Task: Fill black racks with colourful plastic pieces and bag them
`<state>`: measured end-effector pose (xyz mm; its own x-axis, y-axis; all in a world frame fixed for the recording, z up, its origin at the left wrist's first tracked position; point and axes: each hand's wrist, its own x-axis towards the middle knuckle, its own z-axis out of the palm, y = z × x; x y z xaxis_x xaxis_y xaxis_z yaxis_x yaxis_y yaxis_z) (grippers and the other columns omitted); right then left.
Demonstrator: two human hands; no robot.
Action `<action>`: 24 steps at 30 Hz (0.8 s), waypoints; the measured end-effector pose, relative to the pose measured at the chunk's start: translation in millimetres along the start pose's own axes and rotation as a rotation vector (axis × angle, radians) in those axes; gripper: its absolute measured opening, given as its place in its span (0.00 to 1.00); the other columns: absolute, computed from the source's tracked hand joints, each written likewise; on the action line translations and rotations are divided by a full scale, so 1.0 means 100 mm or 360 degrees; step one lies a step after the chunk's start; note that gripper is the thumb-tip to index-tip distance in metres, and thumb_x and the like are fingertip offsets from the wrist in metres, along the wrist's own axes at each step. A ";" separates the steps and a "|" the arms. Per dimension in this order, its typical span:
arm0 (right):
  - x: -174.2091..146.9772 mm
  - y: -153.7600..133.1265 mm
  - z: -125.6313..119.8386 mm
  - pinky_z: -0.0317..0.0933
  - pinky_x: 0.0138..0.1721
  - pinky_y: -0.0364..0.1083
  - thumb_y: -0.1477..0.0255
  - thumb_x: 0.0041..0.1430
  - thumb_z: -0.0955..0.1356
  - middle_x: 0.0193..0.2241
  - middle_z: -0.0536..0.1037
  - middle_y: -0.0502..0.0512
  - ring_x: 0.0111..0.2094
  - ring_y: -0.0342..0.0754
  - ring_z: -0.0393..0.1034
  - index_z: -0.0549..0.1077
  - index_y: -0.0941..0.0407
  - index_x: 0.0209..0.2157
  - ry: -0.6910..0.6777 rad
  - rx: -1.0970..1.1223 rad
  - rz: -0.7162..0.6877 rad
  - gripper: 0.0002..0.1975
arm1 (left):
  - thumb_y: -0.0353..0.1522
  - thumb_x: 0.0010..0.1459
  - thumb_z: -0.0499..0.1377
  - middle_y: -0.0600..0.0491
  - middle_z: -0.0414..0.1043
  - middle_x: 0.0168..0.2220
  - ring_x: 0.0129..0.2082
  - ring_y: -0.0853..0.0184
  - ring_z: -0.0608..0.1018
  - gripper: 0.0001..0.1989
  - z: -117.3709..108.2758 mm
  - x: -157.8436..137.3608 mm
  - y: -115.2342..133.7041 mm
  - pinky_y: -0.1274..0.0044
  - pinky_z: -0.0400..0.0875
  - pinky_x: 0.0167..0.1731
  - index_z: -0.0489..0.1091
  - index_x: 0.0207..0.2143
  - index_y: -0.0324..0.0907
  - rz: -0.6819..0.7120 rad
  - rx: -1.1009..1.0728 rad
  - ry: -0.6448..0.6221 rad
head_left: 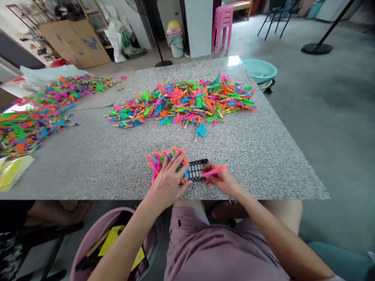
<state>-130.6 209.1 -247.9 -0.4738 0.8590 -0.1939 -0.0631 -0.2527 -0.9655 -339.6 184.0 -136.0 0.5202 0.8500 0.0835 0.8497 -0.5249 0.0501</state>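
A small black plastic basket (198,168) lies near the front edge of the granite table. Its right part shows bare grid, while colourful plastic toy pieces (158,160) stand packed close together at its left. My left hand (170,177) rests across these pieces with its fingers stretched out, hiding many of them. Over the basket's right end, my right hand (220,179) pinches a pink and orange plastic toy piece (214,171) between thumb and fingers. The held piece lies almost level, pointing left. A blue toy piece (200,130) sits apart, farther up the table.
A wide heap of colourful toy pieces (187,99) covers the table's middle back; another heap (26,127) spreads at left. Below the edge stands a pink tub (84,242) with black baskets and yellow cards. A person's arm (61,214) shows at lower left.
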 end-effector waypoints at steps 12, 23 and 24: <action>0.21 0.11 0.28 0.60 0.28 0.43 0.67 0.50 0.74 0.21 0.75 0.49 0.24 0.46 0.69 0.71 0.54 0.26 0.0303 -0.0988 -0.0215 0.10 | 0.32 0.59 0.59 0.36 0.54 0.66 0.67 0.48 0.57 0.22 0.01 0.01 0.05 0.53 0.54 0.64 0.67 0.55 0.36 -0.0057 0.0050 -0.0022; 0.11 -0.09 0.49 0.55 0.31 0.43 0.72 0.62 0.65 0.34 0.79 0.56 0.32 0.49 0.73 0.70 0.55 0.40 0.0108 -0.1574 -0.0259 0.05 | 0.31 0.55 0.58 0.36 0.49 0.68 0.68 0.48 0.53 0.26 0.02 0.05 0.08 0.53 0.52 0.65 0.65 0.57 0.32 -0.0125 -0.0012 -0.0016; 0.11 -0.12 0.50 0.55 0.32 0.43 0.73 0.62 0.65 0.34 0.80 0.57 0.33 0.49 0.74 0.70 0.56 0.41 0.0085 -0.1610 -0.0239 0.06 | 0.31 0.55 0.57 0.35 0.48 0.68 0.68 0.48 0.53 0.27 0.02 0.05 0.08 0.54 0.51 0.65 0.65 0.57 0.32 -0.0136 -0.0004 -0.0023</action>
<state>-178.9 199.6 -229.4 -0.4805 0.8759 -0.0425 0.6639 0.3317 -0.6703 -329.6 184.3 -136.9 0.4468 0.8923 0.0645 0.8909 -0.4503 0.0590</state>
